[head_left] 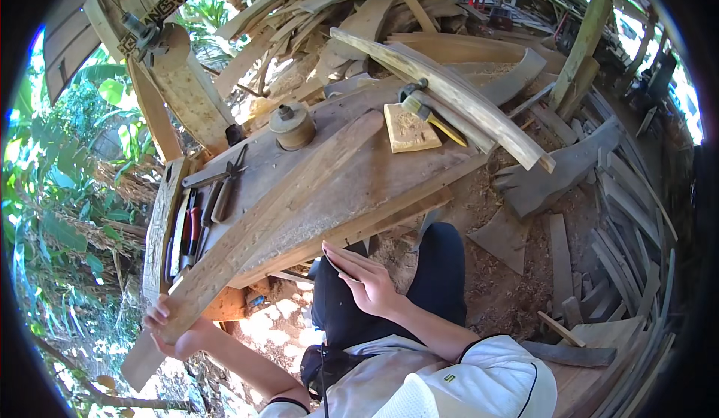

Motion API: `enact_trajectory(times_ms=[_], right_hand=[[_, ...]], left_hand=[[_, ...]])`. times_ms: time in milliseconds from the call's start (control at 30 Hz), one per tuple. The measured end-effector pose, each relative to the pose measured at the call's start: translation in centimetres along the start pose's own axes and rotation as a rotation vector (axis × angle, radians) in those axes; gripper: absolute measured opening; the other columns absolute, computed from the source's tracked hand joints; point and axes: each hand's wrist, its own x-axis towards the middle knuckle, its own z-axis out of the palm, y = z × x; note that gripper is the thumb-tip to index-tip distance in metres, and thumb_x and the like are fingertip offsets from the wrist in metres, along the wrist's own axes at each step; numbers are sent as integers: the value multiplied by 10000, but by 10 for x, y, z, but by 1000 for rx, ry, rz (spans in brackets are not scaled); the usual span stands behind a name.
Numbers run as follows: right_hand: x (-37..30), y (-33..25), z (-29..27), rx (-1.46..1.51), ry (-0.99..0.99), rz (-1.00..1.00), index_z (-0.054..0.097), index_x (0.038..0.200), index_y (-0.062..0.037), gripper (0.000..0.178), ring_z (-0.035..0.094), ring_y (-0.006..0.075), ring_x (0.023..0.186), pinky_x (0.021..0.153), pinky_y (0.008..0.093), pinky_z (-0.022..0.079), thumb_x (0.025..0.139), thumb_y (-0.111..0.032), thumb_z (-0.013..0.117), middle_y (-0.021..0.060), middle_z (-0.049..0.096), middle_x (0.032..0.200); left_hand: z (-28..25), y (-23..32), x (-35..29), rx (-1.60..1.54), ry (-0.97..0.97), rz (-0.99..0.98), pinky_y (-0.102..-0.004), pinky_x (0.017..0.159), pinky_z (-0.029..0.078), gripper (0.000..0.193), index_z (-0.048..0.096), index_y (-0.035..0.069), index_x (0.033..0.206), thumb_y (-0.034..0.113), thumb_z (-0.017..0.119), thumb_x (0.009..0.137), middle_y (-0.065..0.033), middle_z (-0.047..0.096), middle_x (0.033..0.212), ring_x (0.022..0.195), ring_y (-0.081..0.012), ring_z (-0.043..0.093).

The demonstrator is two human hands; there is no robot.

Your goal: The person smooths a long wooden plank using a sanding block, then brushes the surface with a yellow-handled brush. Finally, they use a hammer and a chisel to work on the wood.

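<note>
A long, narrow wooden plank (281, 193) lies slantwise over the workbench (352, 182), its near end sticking out past the left front corner. My left hand (180, 335) is closed around that near end, fingers on one edge and thumb on the other. Above my lap, in front of the bench's edge, my right hand (371, 287) is apart from the plank. A thin, flat, dark-edged piece (341, 270) is pressed under its straight fingers; it looks like a folded sheet, but its kind does not show clearly.
Hand tools, one a red-handled tool (195, 227), lie at the bench's left end. A round lidded pot (292, 126) stands farther back. To the right are a wooden block (410, 137), a yellow-handled brush (442, 124), a hammer (412, 90) and a long board (464, 100). Offcuts surround the bench.
</note>
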Motion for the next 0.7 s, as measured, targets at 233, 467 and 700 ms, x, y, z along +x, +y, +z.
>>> enact_trajectory(times_ms=[233,467,700], right_hand=[[29,-26,-17,-81,134,-83,572,1426,36,473,574,358,1357,1115,420,502,955,4,602,195,559,1501],[84,-15,-48,-482,9,-299,616,1387,-1,555,565,327,1375,1150,440,475,834,38,635,131,574,1504],[92,59,-83,-556,-258,-114,610,1400,-62,370,544,232,1393,1219,364,407,1035,-79,548,102,568,1496]], left_hand=[[14,24,14,-61,7,182,-459,981,422,338,420,63,961,223,599,722,-68,399,796,742,-216,450],[18,-13,-28,-197,2,-83,-422,893,415,325,425,60,965,203,602,733,-66,396,803,751,-227,446],[-2,-31,-30,-230,-113,-186,-380,778,392,334,426,73,948,221,628,728,-34,354,783,707,-181,397]])
